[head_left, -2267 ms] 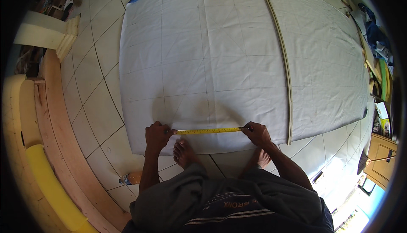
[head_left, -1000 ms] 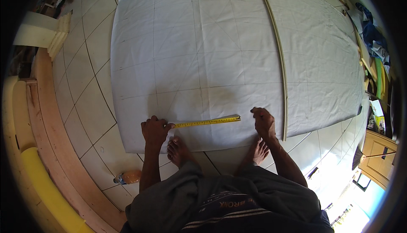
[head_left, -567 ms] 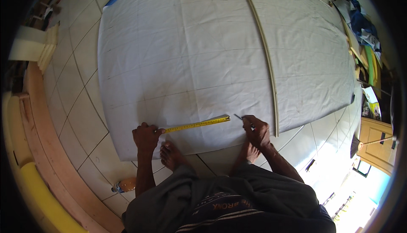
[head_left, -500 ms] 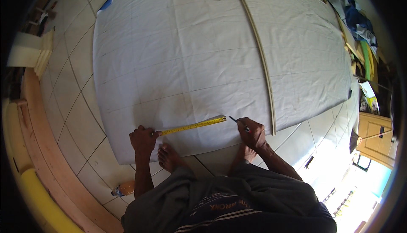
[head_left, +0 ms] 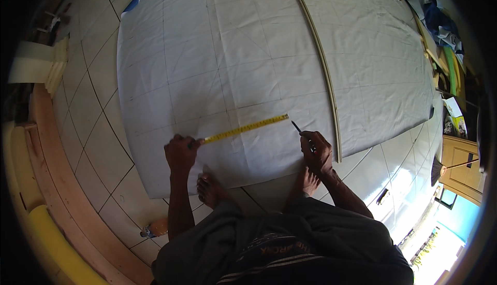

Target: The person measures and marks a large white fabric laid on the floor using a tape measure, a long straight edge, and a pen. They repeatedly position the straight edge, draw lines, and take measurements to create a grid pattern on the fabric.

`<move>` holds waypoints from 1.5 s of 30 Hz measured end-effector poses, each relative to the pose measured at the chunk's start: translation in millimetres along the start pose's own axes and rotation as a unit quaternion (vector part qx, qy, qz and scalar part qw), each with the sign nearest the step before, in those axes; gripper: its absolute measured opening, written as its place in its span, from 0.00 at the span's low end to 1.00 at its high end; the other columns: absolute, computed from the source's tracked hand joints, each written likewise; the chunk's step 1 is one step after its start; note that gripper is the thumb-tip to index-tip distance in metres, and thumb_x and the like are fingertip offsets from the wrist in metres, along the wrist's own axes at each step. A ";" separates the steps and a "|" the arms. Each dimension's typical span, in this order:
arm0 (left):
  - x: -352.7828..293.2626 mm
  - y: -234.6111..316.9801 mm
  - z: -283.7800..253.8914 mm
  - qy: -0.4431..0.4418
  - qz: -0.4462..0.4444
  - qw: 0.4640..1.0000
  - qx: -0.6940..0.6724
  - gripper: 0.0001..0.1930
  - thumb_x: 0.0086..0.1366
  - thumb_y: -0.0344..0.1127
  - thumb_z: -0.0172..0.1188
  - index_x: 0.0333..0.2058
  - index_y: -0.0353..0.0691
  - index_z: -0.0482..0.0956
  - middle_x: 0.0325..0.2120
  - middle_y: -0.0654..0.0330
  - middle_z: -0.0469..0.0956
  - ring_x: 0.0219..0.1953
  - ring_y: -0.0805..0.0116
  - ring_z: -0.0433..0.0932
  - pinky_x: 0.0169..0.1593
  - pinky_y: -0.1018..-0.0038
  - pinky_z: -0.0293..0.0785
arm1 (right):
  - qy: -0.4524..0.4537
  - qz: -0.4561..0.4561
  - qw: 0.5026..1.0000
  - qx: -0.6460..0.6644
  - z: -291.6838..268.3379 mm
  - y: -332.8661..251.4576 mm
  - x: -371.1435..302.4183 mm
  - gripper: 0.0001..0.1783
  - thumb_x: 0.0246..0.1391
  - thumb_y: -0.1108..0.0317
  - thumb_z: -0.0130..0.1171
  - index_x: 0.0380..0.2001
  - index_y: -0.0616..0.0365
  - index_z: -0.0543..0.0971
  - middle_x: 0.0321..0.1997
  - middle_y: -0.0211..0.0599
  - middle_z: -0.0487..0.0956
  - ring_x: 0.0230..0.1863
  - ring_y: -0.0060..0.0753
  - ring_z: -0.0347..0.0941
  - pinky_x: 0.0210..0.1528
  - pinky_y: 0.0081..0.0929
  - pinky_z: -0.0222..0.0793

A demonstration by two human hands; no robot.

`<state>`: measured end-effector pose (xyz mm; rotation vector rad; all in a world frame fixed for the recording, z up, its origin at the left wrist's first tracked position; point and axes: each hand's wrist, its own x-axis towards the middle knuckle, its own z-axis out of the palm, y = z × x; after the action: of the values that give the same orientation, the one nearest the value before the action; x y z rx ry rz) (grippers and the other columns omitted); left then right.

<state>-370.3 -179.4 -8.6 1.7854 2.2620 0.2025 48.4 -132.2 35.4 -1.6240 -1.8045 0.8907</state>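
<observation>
While our left fingers [head_left: 198, 143] pinch the yellow tape measure [head_left: 246, 128], its rightward-slanting free end lies just off the tip of the dark pencil [head_left: 295, 126] our right fingers [head_left: 307, 136] pinch.

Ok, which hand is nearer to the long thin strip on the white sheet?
Right. The right hand is just left of the strip, by its near end; the left hand is much farther left, holding the yellow tape.

Left hand [head_left: 181, 153] grips yellow tape measure [head_left: 245, 128] by the white sheet [head_left: 383, 90]'s near edge, free end extended. Right hand [head_left: 318, 153] holds dark pen-like tool [head_left: 296, 126], tip just beside that end. Long strip [head_left: 322, 57] runs near edge toward far edge.
</observation>
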 end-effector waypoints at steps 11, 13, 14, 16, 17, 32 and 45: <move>78.9 -13.4 6.4 0.056 0.064 0.995 0.047 0.22 0.56 0.58 0.74 0.25 0.44 0.87 0.23 0.57 0.76 0.26 0.54 0.78 0.34 0.56 0.72 | -0.001 0.009 1.000 0.015 -0.9 -2.4 -1.2 0.09 0.61 0.74 0.64 0.45 0.59 0.84 0.39 0.43 0.85 0.35 0.43 0.84 0.36 0.35 0.79; 78.3 -13.5 8.4 0.036 0.039 0.996 0.066 0.22 0.56 0.59 0.74 0.25 0.44 0.87 0.24 0.58 0.77 0.28 0.55 0.78 0.36 0.56 0.72 | -0.006 0.007 1.000 0.019 -0.3 -0.9 -4.7 0.09 0.61 0.74 0.64 0.44 0.60 0.84 0.38 0.44 0.85 0.35 0.43 0.84 0.36 0.35 0.79; 78.1 -13.5 8.9 0.046 0.051 0.996 0.055 0.21 0.57 0.59 0.74 0.26 0.44 0.87 0.25 0.58 0.77 0.30 0.55 0.79 0.37 0.56 0.72 | -0.011 0.002 1.000 0.022 0.5 -0.4 -5.5 0.09 0.61 0.74 0.64 0.44 0.60 0.84 0.38 0.44 0.85 0.35 0.43 0.85 0.36 0.35 0.79; 76.8 -12.7 8.3 0.049 0.051 0.996 0.052 0.21 0.57 0.59 0.74 0.28 0.45 0.88 0.26 0.59 0.77 0.32 0.57 0.79 0.40 0.56 0.72 | -0.016 0.011 0.999 0.025 1.6 -0.4 -6.0 0.09 0.61 0.74 0.64 0.44 0.60 0.84 0.38 0.44 0.85 0.35 0.43 0.85 0.36 0.35 0.79; 76.1 -12.2 7.1 0.042 0.040 0.997 0.057 0.21 0.57 0.59 0.73 0.28 0.46 0.88 0.26 0.59 0.77 0.33 0.57 0.79 0.42 0.56 0.72 | -0.022 0.022 0.999 0.023 2.4 -0.6 -5.4 0.09 0.61 0.74 0.64 0.44 0.61 0.84 0.37 0.44 0.85 0.34 0.42 0.84 0.36 0.34 0.79; 73.8 -6.8 3.5 -0.006 0.017 0.998 0.058 0.19 0.59 0.57 0.73 0.30 0.46 0.90 0.28 0.58 0.78 0.36 0.58 0.79 0.46 0.56 0.70 | -0.029 0.032 0.998 0.043 1.0 -10.5 2.0 0.10 0.63 0.74 0.63 0.47 0.61 0.83 0.35 0.42 0.83 0.32 0.36 0.83 0.34 0.33 0.78; -43.0 -1.9 -5.8 -0.131 -0.053 0.989 0.052 0.22 0.58 0.62 0.70 0.33 0.49 0.92 0.30 0.57 0.80 0.38 0.57 0.80 0.50 0.55 0.69 | -0.062 0.056 0.992 0.092 -3.4 13.1 -4.9 0.09 0.62 0.73 0.63 0.44 0.63 0.83 0.40 0.46 0.86 0.38 0.40 0.86 0.40 0.34 0.80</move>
<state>-364.5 -221.3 1.2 1.6248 2.2045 -0.1637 59.8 -136.0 27.5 -1.5946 -1.6693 1.1969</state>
